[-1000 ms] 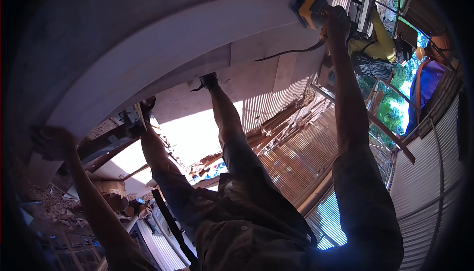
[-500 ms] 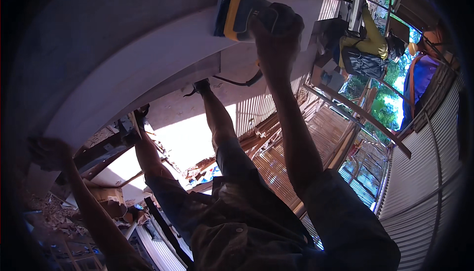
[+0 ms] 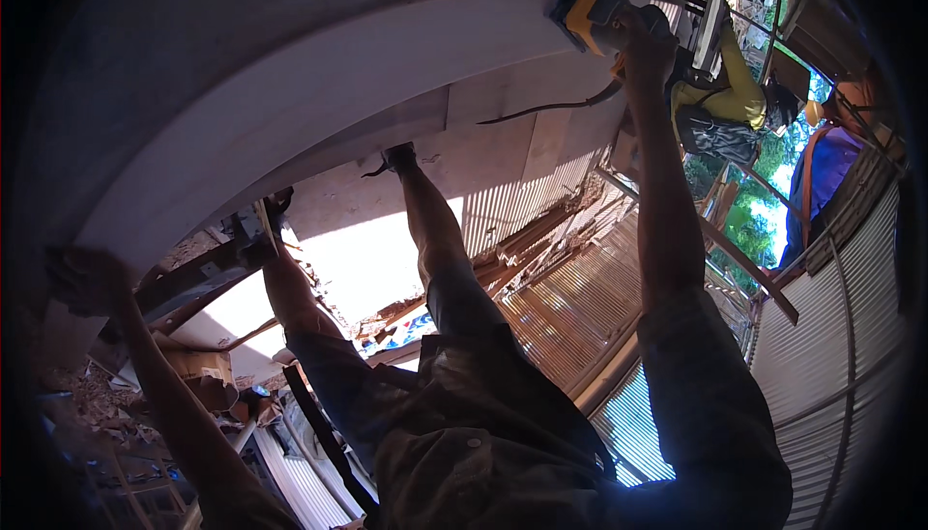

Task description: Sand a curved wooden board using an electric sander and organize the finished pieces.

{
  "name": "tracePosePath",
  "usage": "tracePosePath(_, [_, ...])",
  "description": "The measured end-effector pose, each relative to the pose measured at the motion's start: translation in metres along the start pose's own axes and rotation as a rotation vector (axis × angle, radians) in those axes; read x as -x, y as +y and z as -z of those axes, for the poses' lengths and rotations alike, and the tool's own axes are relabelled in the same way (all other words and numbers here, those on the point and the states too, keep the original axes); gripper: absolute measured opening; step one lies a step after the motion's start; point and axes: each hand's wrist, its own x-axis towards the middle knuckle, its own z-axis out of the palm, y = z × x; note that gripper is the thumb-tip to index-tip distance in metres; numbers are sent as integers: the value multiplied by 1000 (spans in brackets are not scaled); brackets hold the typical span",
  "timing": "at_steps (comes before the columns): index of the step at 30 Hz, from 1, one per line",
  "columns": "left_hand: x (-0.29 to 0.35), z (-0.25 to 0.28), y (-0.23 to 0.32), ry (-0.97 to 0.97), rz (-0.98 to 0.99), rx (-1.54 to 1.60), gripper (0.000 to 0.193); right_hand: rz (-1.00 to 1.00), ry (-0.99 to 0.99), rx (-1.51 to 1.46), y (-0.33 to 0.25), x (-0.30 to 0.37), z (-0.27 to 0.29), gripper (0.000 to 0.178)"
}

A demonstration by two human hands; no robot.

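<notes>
A yellow and dark grey power sander sits with its flat pad against the broad, curved wooden panel, near the panel's right end. My right hand is closed round the sander's body, arm stretched out. A dark cord trails from the tool below my hand. At the panel's left end, my left hand grips the lower edge; its fingers are in deep shade.
Another person in yellow and dark clothing is beyond the panel at the upper right. Beneath me are a sunlit floor, slatted boards and scraps. A beam and corrugated sheeting stand at right.
My right hand has moved the sander right and slightly up along the panel, with the arm reaching farther and the cord following. My left hand stays at the left end.
</notes>
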Motion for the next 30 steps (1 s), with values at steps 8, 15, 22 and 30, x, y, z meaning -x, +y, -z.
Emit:
tracePosePath(8, [8,4,11,35,43,-39,60,-515,82,-19,33,5,-3,64])
tracePosePath(15, [52,147,225,-187,-90,594,59,-11,42,-179,-109,115,-15,69])
tracePosePath(22, [25,119,194,-35,-184,351,54,95,-81,-174,-173,156,-20,67])
tracePosePath(30, [-46,43,30,113,-360,264,53,115,-89,-221,-130,181,12,74])
